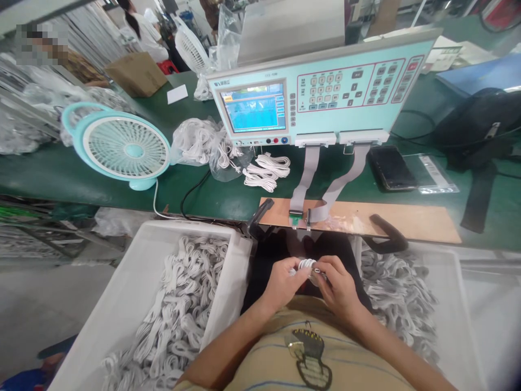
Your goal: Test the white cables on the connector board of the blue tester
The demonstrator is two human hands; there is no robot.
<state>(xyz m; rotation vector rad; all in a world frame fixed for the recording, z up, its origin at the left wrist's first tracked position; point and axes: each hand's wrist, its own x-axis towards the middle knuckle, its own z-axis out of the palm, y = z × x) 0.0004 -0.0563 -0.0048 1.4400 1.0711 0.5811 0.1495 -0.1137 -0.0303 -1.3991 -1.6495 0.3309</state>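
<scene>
My left hand [280, 282] and right hand [338, 288] pinch one coiled white cable [306, 265] over my lap, its ends hidden by fingers. White bins [134, 271] of cables flank me. Ahead, a tester [325, 87]; its screen is unreadable to me.

Hands [311, 279] sit low in a narrow gap over the lap, boxed in. Left of them: white bin [122, 304] wall, full of coiled cables [179, 309]. Right of them: second bin [459, 326], also heaped with cables. Straight ahead, just past them: wooden board [399, 222] edge with connector fixture [299, 217] and two ribbon cables [321, 184] rising to the tester [321, 87]. Black handles [386, 233] jut either side. Beyond-left, fan [122, 144] and cable bundles [266, 171] crowd the surface [61, 174]; open green patch between fan cord and board.
</scene>
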